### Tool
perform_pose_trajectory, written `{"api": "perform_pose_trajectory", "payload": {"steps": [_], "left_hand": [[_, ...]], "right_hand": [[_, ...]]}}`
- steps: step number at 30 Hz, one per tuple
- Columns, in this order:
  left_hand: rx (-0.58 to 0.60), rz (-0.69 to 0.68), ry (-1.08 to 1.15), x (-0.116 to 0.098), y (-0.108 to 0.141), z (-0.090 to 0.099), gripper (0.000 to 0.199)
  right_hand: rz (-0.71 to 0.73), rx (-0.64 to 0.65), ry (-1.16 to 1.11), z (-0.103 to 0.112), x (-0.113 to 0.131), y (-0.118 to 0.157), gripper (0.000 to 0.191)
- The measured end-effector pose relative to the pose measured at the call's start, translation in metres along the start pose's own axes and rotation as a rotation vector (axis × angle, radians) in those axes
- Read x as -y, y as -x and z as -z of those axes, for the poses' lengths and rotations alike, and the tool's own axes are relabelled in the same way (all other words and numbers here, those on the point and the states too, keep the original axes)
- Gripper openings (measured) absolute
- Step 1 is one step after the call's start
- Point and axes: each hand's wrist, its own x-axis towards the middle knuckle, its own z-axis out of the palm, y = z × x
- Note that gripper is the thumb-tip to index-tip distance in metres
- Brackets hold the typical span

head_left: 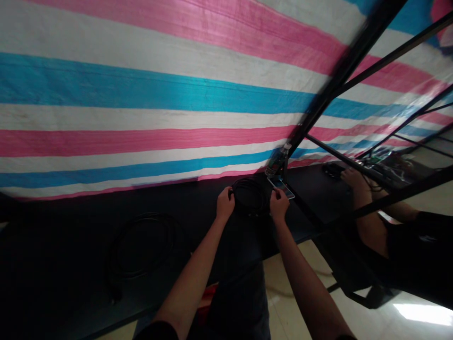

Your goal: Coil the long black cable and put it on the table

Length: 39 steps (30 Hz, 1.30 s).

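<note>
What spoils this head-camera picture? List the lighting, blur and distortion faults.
Head view: the black table is underexposed, so the loose cable barely shows; the left hand and right hand on the coiled cable are dim; the black frame bar is motion-blurred; window glare hits the floor; the striped tarp tilts and bows.

Bare forearms, short dark sleeves

My both bare forearms stretched forward, nearly parallel. My left hand (225, 203) fingers curled in closed grip, knuckles up. My right hand (279, 206) likewise curled, level with left, slightly apart.
</note>
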Motion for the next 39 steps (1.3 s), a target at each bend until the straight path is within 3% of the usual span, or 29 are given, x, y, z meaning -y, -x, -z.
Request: {"api": "perform_pose_trajectory", "payload": {"steps": [4,8,16,23,27,30,33,36,39], "left_hand": [[-0.018,-0.009,-0.001,0.002,0.000,0.001,0.031],[-0.053,-0.007,0.002,0.002,0.000,0.001,0.029],[-0.108,0.027,0.015,0.003,0.002,-0.003,0.020],[-0.117,0.013,0.050,-0.002,0.001,-0.004,0.017],[-0.113,-0.044,0.093,-0.018,0.030,0.008,0.039],[-0.008,-0.130,0.103,-0.035,0.065,0.038,0.066],[0.043,-0.164,-0.037,-0.046,0.084,0.092,0.056],[-0.186,0.024,-0.460,-0.038,0.078,0.163,0.020],[-0.293,0.177,-0.638,-0.011,0.067,0.229,0.020]], "right_hand": [[0.015,0.116,0.011,-0.014,-0.001,-0.022,0.032],[0.037,0.203,0.023,-0.015,-0.008,-0.020,0.028],[-0.080,-0.055,0.019,0.004,-0.031,0.029,0.055],[-0.124,-0.109,-0.030,0.004,-0.033,0.044,0.047],[-0.098,-0.091,-0.055,0.008,-0.026,0.043,0.038],[-0.096,-0.111,-0.085,0.016,-0.017,0.043,0.028],[-0.115,-0.199,-0.128,0.024,-0.003,0.050,0.023],[-0.109,-0.238,-0.188,0.029,0.020,0.076,0.027],[-0.061,-0.112,-0.268,0.031,0.060,0.128,0.026]]}}
